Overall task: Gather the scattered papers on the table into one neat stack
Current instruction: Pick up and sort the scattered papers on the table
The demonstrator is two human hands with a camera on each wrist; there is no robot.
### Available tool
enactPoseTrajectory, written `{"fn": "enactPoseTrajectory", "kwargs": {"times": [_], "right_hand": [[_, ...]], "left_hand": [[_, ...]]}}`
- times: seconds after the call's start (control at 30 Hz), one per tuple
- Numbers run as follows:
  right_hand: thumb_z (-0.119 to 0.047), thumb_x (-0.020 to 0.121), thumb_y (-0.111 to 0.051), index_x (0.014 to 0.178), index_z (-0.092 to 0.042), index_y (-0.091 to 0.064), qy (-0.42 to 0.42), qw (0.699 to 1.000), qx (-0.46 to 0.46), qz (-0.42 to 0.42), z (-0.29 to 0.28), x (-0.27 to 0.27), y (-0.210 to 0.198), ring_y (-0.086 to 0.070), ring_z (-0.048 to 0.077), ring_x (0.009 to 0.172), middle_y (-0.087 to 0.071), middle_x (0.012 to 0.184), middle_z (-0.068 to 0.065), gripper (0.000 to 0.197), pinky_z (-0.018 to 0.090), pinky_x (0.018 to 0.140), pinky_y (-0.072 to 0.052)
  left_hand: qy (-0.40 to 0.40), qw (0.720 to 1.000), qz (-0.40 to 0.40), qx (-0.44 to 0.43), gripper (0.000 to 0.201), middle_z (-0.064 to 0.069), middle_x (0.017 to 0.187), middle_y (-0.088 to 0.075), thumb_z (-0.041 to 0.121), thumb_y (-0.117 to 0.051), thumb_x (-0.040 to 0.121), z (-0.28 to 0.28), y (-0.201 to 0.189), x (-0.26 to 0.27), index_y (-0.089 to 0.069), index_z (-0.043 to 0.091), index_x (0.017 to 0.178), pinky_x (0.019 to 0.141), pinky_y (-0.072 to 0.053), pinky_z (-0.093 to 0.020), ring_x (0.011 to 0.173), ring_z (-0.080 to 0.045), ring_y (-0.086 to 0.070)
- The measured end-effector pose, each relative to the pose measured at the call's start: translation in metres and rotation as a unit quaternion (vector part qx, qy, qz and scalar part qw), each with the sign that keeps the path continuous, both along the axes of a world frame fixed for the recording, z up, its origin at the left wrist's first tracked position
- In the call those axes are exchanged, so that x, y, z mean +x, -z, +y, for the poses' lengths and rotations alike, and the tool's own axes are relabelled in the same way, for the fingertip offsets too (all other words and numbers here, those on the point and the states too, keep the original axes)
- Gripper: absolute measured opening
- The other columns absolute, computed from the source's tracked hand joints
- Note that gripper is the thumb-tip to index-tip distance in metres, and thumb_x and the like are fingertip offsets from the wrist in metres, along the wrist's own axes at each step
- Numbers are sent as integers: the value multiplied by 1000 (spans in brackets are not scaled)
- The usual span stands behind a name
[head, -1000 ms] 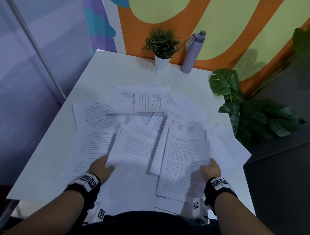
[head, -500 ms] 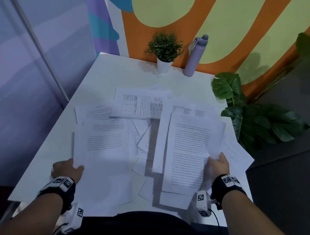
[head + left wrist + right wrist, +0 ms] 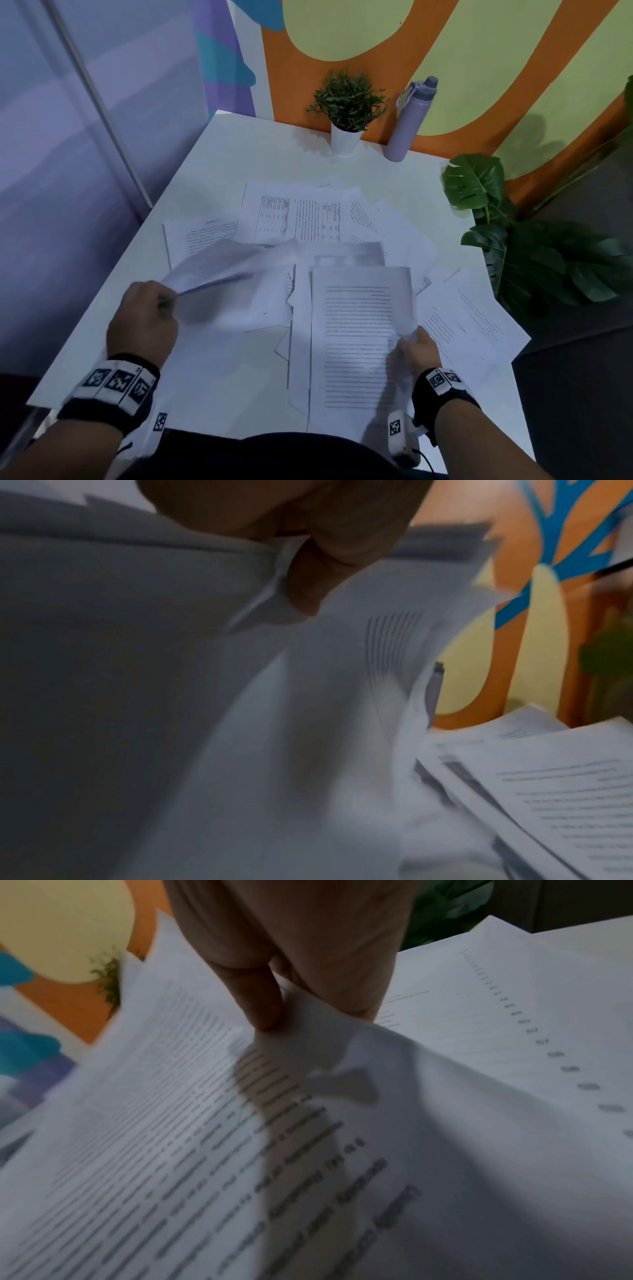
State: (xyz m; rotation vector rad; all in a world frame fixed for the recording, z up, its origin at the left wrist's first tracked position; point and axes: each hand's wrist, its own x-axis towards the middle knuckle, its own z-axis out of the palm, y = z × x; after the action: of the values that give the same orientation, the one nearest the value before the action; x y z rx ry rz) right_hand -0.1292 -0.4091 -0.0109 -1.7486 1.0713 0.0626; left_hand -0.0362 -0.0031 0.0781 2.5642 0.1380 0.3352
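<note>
Printed white papers (image 3: 298, 219) lie scattered and overlapping across the white table (image 3: 239, 154). My left hand (image 3: 147, 315) pinches the near corner of a blurred bundle of sheets (image 3: 222, 263) lifted off the table's left side; its thumb (image 3: 318, 569) presses on the sheets (image 3: 240, 723). At the near right, my right hand (image 3: 416, 346) pinches the right edge of a printed sheet (image 3: 359, 329), raised slightly over other pages. In the right wrist view the fingers (image 3: 260, 993) clamp that sheet (image 3: 205, 1123), creasing it.
A small potted plant (image 3: 346, 102) and a lilac bottle (image 3: 409, 120) stand at the table's far edge against an orange and green wall. A large leafy plant (image 3: 534, 250) sits off the right side. A grey partition runs along the left.
My left hand has lifted its sheets off the table and swung them up and rightward. The right hand keeps hold of its sheet, which has shifted slightly nearer.
</note>
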Motion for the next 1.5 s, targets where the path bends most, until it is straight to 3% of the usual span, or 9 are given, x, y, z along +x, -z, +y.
{"fn": "enactPoseTrajectory", "kwargs": {"times": [0.23, 0.4, 0.6, 0.73, 0.83, 0.93, 1.17, 1.3, 1.5], "right_hand": [[5, 81, -55, 99, -19, -64, 90, 983, 114, -109, -24, 10, -10, -65, 32, 99, -71, 103, 12, 31, 51, 97, -48], [5, 87, -52, 100, -13, -64, 50, 973, 177, -139, -7, 24, -24, -66, 31, 96, -71, 104, 11, 25, 47, 90, -51], [3, 84, -55, 79, -6, -49, -15, 995, 58, -80, 28, 18, -15, -57, 23, 72, -59, 79, 10, 13, 34, 67, -51], [0, 87, -51, 100, -3, -56, -58, 997, 15, -54, 43, 14, -9, -61, 27, 92, -63, 97, 13, 14, 39, 88, -52], [-6, 89, -51, 116, -11, -56, -86, 995, 27, -43, 48, 9, -9, -61, 28, 104, -65, 112, 10, 28, 42, 96, -50], [-20, 92, -52, 130, -17, -51, -69, 996, -52, -10, 29, 4, -5, -61, 27, 107, -64, 117, 10, 38, 36, 94, -49], [-25, 87, -59, 144, -26, -27, 152, 927, -223, 263, -31, -47, 9, -29, 39, 133, -24, 150, 17, 66, 57, 109, -26], [-27, 89, -54, 143, -22, -23, 27, 922, -205, 327, -34, -51, 7, -27, 35, 135, -19, 151, 12, 62, 47, 112, -28], [-19, 83, -62, 144, -31, -22, -22, 940, -211, 267, -24, -33, 4, -26, 32, 137, -22, 153, 11, 75, 43, 111, -27]], "left_hand": [[-104, 980, -61, -156, 14, -22, 98, -66, 11, -59, 85, -11, -55, 21, -60, 11, 98, 83, -43, -33, 94, -36, -61], [-36, 969, 91, -228, 30, -20, 115, -64, 7, -58, 86, -42, -26, 30, -55, 4, 115, 86, -40, -30, 103, -33, -61], [55, 909, 298, -286, 43, -13, 121, -63, 23, -61, 84, -79, 47, 11, -56, 9, 124, 96, -47, -41, 112, -33, -60], [41, 899, 343, -269, 61, -9, 128, -57, 55, -53, 83, -100, 65, 0, -55, 10, 125, 101, -41, -36, 120, -30, -54], [63, 915, 325, -229, 63, -18, 116, -63, 30, -78, 69, -108, 74, -10, -51, 6, 121, 82, -48, -29, 91, -23, -58], [58, 926, 304, -215, 72, -21, 125, -55, 2, -73, 73, -107, 77, -9, -36, 8, 134, 84, -43, -29, 94, -24, -55], [44, 945, 285, -154, 46, -19, 113, -63, 10, -62, 80, -77, 67, 22, -51, 6, 124, 86, -47, -36, 95, -31, -58], [42, 946, 301, -111, 33, -19, 104, -62, 15, -49, 83, -54, 75, 35, -54, 3, 113, 75, -45, -33, 86, -30, -56], [22, 928, 347, -134, 47, -20, 123, -57, 17, -53, 88, -43, 100, 31, -44, 4, 132, 85, -42, -34, 100, -31, -55]]}}
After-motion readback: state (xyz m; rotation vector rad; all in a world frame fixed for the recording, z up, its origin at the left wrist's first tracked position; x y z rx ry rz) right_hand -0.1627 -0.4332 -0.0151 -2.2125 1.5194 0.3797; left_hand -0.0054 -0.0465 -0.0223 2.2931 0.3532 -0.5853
